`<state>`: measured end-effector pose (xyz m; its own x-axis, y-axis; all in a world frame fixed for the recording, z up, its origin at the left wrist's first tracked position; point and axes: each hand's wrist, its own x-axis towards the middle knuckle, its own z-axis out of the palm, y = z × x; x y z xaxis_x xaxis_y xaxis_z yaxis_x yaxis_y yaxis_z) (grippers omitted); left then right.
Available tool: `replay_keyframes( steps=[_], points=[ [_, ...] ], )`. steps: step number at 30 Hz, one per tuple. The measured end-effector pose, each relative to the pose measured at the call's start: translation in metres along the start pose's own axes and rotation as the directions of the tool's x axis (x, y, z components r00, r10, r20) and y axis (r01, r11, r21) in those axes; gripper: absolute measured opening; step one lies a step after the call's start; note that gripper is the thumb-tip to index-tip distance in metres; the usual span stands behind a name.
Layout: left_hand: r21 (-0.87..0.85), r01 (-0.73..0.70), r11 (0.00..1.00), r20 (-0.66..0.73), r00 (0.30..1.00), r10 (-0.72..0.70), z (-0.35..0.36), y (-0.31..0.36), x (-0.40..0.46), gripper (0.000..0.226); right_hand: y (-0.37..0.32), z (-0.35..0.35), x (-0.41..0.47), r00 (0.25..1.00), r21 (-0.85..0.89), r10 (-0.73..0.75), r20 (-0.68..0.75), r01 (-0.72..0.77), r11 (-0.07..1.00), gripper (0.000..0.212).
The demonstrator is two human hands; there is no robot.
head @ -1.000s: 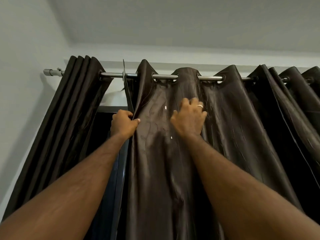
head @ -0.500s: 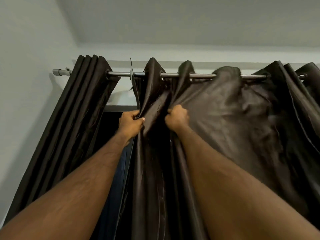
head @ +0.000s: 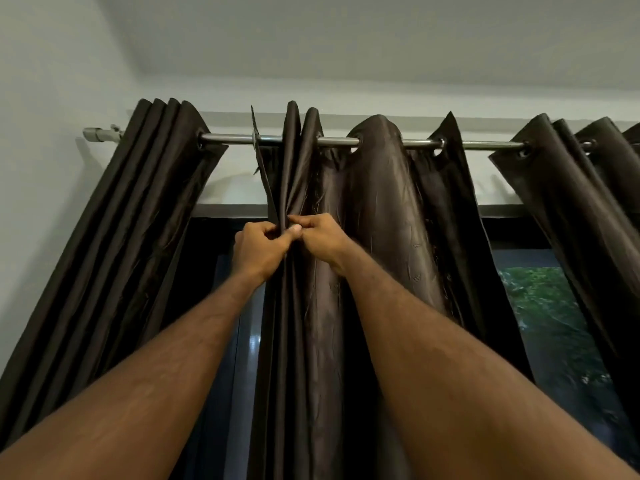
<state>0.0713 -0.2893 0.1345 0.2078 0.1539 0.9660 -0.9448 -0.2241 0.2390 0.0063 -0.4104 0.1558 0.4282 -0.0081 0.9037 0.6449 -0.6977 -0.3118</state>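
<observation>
Below the steel rod (head: 363, 142), left hand (head: 258, 249) and right hand (head: 320, 239) pinch gathered folds of the dark brown eyelet curtain (head: 381, 209) together.

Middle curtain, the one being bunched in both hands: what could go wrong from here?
1. The left hand and right hand pinch the folds of the middle curtain well below the rod; a downward tug might strain its wall end.
2. The eyelets sit tilted on the rod, so one may jam when slid.
3. The grip takes only a few glossy folds; they could slip out.
</observation>
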Motion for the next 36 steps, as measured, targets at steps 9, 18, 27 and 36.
replay_keyframes(
  steps=[9,18,27,36],
  points=[
    [0.102,0.071,0.992,-0.060,0.996,-0.065,0.009,0.008,0.005,0.029,0.018,-0.089,-0.033,0.758,-0.644,-0.254,-0.601,-0.271,0.715,0.035],
    [0.062,-0.017,0.998,0.017,1.000,0.016,-0.001,0.008,0.006,0.025,0.033,-0.103,-0.034,0.799,-0.377,0.083,-0.596,-0.369,0.850,0.028],
    [-0.012,-0.021,1.000,0.066,0.998,0.022,-0.020,-0.010,0.011,0.011,-0.053,0.013,0.021,0.999,-0.408,-0.026,-0.034,0.009,0.913,0.015],
    [0.019,0.030,0.999,0.056,0.998,-0.031,0.001,0.012,-0.008,0.032,-0.010,-0.011,-0.013,0.996,0.050,0.040,-0.078,-0.036,0.998,0.042]
  ],
)
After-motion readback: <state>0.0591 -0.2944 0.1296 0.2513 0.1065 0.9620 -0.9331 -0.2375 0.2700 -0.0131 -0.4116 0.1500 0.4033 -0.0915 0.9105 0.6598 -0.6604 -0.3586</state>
